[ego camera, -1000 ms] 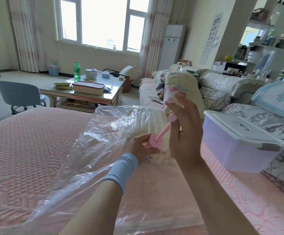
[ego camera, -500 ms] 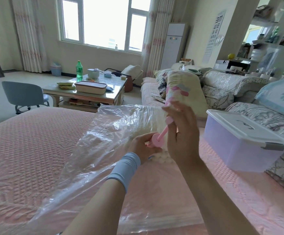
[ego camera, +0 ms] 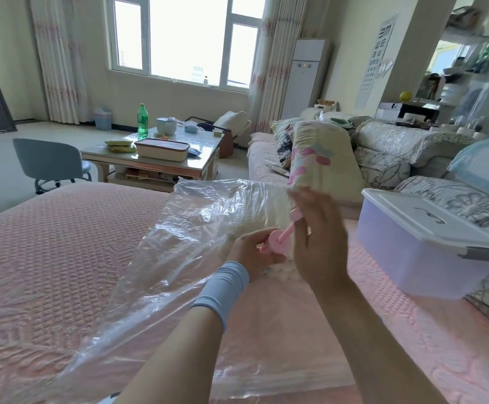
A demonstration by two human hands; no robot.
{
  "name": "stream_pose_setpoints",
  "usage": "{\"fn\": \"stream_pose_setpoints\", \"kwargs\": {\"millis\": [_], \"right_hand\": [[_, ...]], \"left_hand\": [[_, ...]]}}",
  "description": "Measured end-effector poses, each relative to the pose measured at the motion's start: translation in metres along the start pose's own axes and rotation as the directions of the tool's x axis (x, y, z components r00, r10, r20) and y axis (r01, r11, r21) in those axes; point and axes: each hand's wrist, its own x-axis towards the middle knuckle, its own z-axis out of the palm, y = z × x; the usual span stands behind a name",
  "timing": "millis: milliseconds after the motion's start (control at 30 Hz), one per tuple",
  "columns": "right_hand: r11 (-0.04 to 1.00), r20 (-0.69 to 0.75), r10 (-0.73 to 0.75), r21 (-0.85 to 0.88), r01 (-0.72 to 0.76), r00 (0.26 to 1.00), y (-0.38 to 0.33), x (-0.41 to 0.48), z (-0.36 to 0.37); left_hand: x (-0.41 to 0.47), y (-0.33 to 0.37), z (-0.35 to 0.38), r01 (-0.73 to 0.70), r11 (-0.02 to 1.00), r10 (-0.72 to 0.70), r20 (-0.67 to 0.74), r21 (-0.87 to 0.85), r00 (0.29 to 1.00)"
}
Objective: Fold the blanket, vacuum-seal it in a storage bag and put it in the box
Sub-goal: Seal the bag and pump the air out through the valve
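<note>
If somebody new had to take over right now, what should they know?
Left hand grips the pump at its base, against the bag.
Right hand holds the pump's handle.
Blanket is inside the bag, on the bed.
Box sits to the right, lid on.
Done: blanket bagged.
Left: pump the loose bag flat, open the box, put the bag in.
</note>
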Motion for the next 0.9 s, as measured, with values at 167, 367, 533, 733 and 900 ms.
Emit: {"fn": "stream_pose_setpoints", "kwargs": {"millis": [167, 367, 533, 733, 900], "right_hand": [[0.989, 0.4, 0.143, -0.037, -0.14, 0.905, 0.006, -0.01, 0.006], [0.994, -0.208, -0.093, 0.039, 0.103, 0.974, -0.004, 0.027, -0.017], [0.986, 0.378, 0.164, -0.059, -0.153, 0.911, 0.002, -0.018, 0.015], [0.998, 0.069, -0.007, 0.07, 0.002, 0.998, -0.003, 0.012, -0.002], [0.997, -0.113, -0.027, 0.072, 0.035, 0.993, -0.002, 0.008, -0.001]], "left_hand": [[-0.001, 0.002, -0.001, 0.007, 1.0, -0.007, -0.007, 0.013, 1.0], [0.003, 0.0, -0.003, 0.012, 1.0, -0.012, -0.015, 0.023, 1.0], [0.0, -0.002, 0.0, 0.01, 1.0, -0.01, -0.001, 0.029, 1.0], [0.002, -0.002, -0.004, -0.008, 1.0, 0.008, -0.012, -0.006, 1.0], [0.002, -0.003, 0.0, -0.018, 1.0, 0.018, 0.008, -0.016, 1.0]]}}
